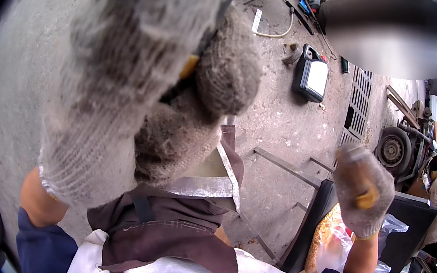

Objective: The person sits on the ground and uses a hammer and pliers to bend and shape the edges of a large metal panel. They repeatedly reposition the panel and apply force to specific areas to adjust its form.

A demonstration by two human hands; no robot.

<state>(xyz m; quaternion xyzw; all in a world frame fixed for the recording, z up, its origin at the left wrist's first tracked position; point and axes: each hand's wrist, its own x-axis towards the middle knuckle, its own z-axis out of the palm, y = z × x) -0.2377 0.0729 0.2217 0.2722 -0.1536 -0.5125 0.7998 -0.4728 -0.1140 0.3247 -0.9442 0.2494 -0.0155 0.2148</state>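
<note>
My left hand (121, 71), in a dirty grey knitted glove, looms close and large at the left. Its fingers are closed round a dark tool with a yellow part (189, 66); most of the tool is hidden by the glove. Farther right, my right hand (363, 192) is in a similar glove and curled closed. Something yellow (367, 198) shows at its fingers, but motion blur hides what it is. A silvery metal-edged piece (205, 186) lies at my lap over the brown apron (169, 236), partly covered by the left glove.
A black bottle-like canister (312, 76) stands on the concrete floor, near a floor grate (358, 101). Tools and a hose lie at the top. To the right are a metal-legged black seat (307, 223), plastic bags (335, 244) and a small wheel (393, 148).
</note>
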